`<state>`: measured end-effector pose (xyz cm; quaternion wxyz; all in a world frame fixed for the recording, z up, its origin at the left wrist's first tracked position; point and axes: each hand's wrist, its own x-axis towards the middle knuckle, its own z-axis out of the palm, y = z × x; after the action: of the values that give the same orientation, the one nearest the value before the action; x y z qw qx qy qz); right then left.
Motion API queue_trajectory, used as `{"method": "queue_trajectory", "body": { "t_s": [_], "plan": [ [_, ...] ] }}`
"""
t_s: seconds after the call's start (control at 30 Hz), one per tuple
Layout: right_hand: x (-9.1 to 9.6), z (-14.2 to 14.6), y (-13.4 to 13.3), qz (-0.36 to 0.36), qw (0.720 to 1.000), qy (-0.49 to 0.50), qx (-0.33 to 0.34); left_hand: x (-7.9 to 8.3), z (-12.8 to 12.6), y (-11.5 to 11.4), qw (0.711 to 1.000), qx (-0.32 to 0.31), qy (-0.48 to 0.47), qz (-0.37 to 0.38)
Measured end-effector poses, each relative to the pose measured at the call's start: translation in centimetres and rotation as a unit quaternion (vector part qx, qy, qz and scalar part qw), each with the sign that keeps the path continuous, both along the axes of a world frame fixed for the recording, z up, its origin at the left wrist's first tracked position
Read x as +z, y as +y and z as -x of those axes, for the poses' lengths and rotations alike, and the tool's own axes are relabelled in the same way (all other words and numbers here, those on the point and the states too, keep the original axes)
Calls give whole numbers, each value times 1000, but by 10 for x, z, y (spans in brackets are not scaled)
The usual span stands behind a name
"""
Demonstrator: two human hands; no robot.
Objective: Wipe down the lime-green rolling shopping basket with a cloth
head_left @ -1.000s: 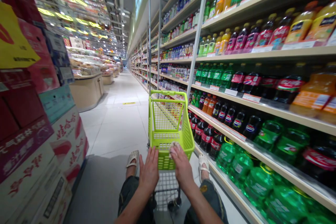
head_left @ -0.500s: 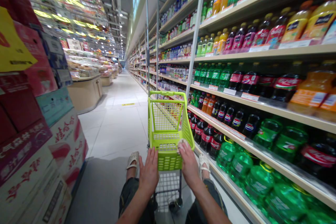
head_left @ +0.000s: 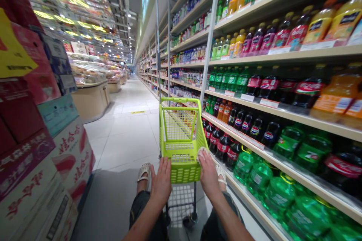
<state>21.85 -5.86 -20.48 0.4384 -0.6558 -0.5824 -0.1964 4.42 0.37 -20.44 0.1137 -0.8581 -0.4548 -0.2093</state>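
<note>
A small lime-green shopping cart stands in the aisle right in front of me, its basket empty. My left hand lies flat against the near left corner of the basket, fingers stretched out. My right hand presses a pale cloth onto the near right corner of the basket rim, fingers curled over it. My knees and sandalled feet show below, on either side of the cart's wheels.
Shelves of soft-drink bottles run along the right, close to the cart. Stacked cartons rise on the left. The tiled aisle floor stretches ahead, with display counters at the left farther on.
My right hand with the cloth has slid along the near rim from the middle to the right corner. The left hand has stayed at the left corner.
</note>
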Motion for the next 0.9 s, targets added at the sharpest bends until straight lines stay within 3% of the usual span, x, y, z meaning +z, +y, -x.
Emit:
{"method": "queue_trajectory", "body": {
  "t_s": [0.2,0.27,0.37,0.43,0.6,0.67,0.83,0.9],
  "plan": [
    [-6,42,10,17,988,-77,136,-9,-6,-3,999,-22,7,-26],
    [-6,29,8,12,992,-67,110,-8,-1,-1,1000,-9,3,-21],
    [-4,-5,2,-4,1000,-21,7,-5,4,1,1000,3,-2,-12],
    [-4,-14,0,-7,1000,-2,-30,-4,4,1,1000,3,-5,-10],
    [-7,26,4,27,992,-62,109,2,5,4,1000,4,-5,-10],
    [-6,30,4,30,988,-73,133,4,7,5,1000,15,-3,-9],
    [-1,-6,0,-3,1000,-6,-11,4,6,1,1000,12,3,-1],
    [-3,1,0,-3,1000,-14,-8,2,3,-2,1000,8,-3,7]
  ]
}}
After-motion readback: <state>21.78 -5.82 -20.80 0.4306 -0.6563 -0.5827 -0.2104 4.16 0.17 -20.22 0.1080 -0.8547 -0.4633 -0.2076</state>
